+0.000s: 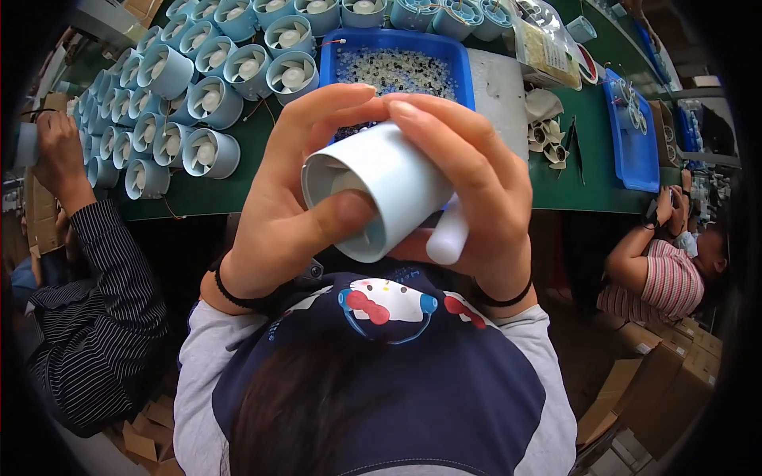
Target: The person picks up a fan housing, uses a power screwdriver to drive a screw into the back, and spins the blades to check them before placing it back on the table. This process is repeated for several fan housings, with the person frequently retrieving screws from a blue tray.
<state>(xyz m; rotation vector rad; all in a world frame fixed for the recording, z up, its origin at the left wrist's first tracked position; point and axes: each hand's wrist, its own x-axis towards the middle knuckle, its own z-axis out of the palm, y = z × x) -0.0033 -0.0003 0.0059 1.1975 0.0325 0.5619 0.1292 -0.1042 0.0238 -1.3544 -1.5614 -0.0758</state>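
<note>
Close in front of my chest I hold a light blue round fan housing (401,178), tilted with its open end toward the lower left. My left hand (274,186) wraps its left side, the thumb reaching into the opening; a pale part inside is mostly hidden behind that thumb. My right hand (488,163) curves over the top and right side, fingertips meeting those of the left. A smooth white rod with a rounded end (448,238) sticks out below my right hand; I cannot tell whether it belongs to the housing.
Many similar fan units (210,151) crowd the green table's (238,194) left and back. Behind my hands sits a blue tray (464,67) of small beads. Black tweezers (576,151) and a second blue tray (635,151) lie right. People work on both sides; cardboard boxes (675,381) stand below.
</note>
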